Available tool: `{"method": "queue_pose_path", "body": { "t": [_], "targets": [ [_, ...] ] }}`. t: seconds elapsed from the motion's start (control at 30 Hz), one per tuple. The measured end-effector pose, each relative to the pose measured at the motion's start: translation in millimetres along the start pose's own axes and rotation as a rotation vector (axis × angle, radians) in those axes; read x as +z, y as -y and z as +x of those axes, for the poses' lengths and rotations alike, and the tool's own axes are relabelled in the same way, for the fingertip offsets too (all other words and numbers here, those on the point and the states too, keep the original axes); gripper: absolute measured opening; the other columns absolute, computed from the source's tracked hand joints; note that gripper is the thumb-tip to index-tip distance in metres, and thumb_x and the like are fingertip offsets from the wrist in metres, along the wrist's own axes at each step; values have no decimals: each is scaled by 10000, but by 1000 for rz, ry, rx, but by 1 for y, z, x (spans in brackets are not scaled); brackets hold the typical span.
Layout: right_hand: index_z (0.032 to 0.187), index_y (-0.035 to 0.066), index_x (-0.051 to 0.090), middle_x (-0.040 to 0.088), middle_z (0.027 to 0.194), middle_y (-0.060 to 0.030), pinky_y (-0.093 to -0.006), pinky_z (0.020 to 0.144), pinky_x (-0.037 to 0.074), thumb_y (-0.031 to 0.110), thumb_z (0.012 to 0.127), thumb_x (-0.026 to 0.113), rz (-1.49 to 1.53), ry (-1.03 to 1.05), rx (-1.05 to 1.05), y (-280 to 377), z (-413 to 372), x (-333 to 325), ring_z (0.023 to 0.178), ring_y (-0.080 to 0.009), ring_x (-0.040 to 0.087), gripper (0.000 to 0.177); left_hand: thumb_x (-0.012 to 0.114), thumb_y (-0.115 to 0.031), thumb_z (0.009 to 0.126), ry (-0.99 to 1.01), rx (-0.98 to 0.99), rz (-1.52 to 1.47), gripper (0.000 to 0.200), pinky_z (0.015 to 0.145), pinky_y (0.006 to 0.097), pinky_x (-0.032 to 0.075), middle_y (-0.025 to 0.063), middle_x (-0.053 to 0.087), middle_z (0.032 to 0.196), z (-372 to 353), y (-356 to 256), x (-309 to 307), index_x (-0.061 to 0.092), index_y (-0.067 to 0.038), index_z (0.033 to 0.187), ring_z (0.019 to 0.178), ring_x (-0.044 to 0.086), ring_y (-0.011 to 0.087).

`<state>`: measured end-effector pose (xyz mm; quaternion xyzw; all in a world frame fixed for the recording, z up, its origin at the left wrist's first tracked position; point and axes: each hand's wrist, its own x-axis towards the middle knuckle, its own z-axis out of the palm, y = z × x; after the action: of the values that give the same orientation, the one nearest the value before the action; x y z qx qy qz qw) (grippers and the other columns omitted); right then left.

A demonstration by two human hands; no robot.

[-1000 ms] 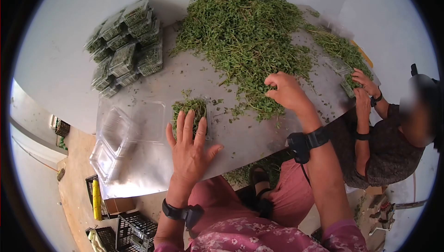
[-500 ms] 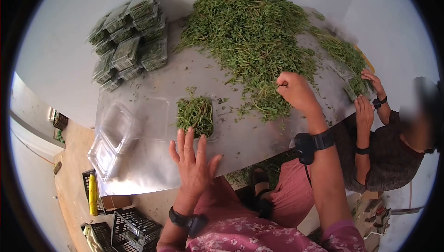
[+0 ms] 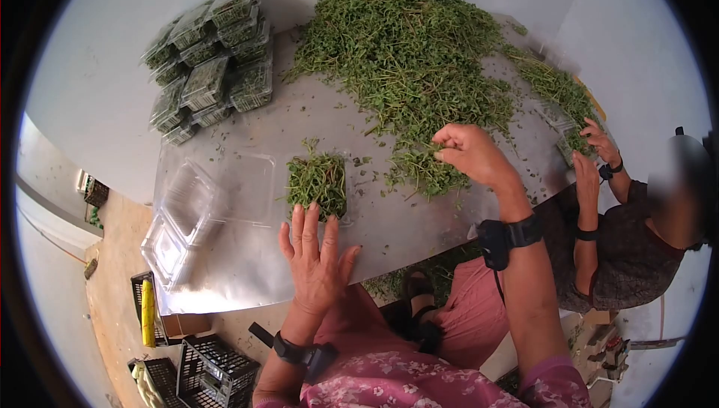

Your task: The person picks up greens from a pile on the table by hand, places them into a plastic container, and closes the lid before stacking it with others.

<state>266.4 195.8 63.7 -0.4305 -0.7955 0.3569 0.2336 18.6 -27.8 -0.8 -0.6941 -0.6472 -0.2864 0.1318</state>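
Note:
My left hand [image 3: 314, 258] is open, its fingers spread and their tips at the near edge of a clear plastic clamshell box [image 3: 272, 194]. Leafy green stems [image 3: 316, 183] fill the box's right half and stick up above it; the lid half lies flat to the left. My right hand [image 3: 473, 155] is at the near edge of a big heap of green sprigs [image 3: 404, 48]. Its thumb and forefinger are a little apart over a small loose clump [image 3: 423, 172], and nothing shows clearly between them.
Empty clear clamshells [image 3: 176, 221] lie at the table's left edge. Filled, closed boxes [image 3: 210, 71] are stacked at the back left. A co-worker [image 3: 629, 243] handles greens [image 3: 558, 86] on the right. Black crates [image 3: 213, 374] stand on the floor beside the metal table [image 3: 374, 247].
My right hand has moved slightly left over the sprigs, and its fingers have loosened from a closed curl. My left hand stays almost still at the box.

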Motion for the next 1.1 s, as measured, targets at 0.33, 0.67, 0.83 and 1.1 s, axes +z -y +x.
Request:
{"method": "queue_pose_path", "body": {
  "t": [0.33,0.67,0.83,1.1],
  "targets": [
    [1051,-112,607,593,1101,-273,-456,747,519,416,776,764,-596,-10,136,13,0,25,872,-362,650,616,701,-266,827,1,-1,1,555,1120,574,186,222,372,1470,2,-1,1,505,-43,1297,1396,302,422],
    [1084,-56,610,580,1173,-263,-493,824,533,271,812,756,-677,21,261,18,-1,46,984,-419,643,449,704,-246,818,-5,3,6,523,1119,565,199,219,382,1464,3,-1,2,534,-26,1261,1395,303,421],
    [885,-15,600,595,824,-207,-542,711,486,211,832,736,-474,-19,215,-7,7,28,768,-396,613,270,710,-224,810,-23,10,-6,512,1114,563,214,217,386,1461,3,0,4,541,-24,1249,1394,305,423],
    [712,21,338,253,618,-85,-505,553,273,249,860,708,-191,-133,98,-9,7,-10,582,-204,255,459,736,-176,777,-44,15,-16,536,1099,567,232,223,390,1453,3,-1,5,538,-26,1252,1379,326,435]
  ]
}}
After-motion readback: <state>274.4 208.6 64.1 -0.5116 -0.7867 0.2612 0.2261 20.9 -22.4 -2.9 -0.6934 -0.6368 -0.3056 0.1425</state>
